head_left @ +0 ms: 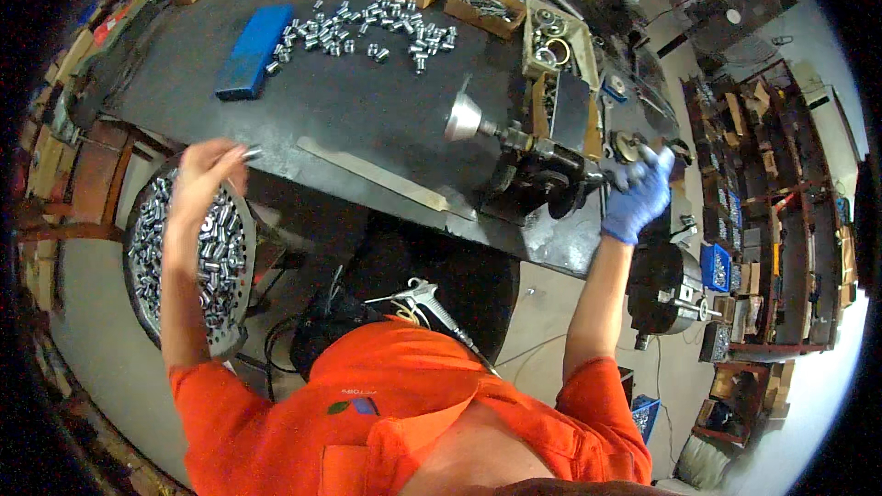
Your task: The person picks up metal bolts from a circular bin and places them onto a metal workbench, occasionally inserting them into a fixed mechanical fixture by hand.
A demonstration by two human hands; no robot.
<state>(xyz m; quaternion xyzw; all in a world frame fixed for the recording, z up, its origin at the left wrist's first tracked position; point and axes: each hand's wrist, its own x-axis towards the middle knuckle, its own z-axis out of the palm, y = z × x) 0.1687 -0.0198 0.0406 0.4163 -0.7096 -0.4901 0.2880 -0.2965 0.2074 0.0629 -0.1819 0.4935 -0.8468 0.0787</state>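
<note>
My bare left hand [211, 170] pinches a small shiny metal sleeve [252, 154] at the bench's near left edge. Just below it stands a round perforated basket [241, 289] heaped with similar metal pieces [216, 248]. My right hand [638, 197], in a blue glove, is closed at the right end of a bench-mounted spindle device [547, 165], around what looks like its handle; the fingers partly hide it. A silver cone-shaped head [462, 118] sticks out of the device's left end, with nothing visibly on it.
Loose metal sleeves [349, 28] lie scattered on the dark bench [367, 110] beside a blue block [254, 50]. A flat metal strip [372, 173] lies along the front edge. Small boxes [482, 5] stand farther back. An air gun [427, 303] hangs by my lap.
</note>
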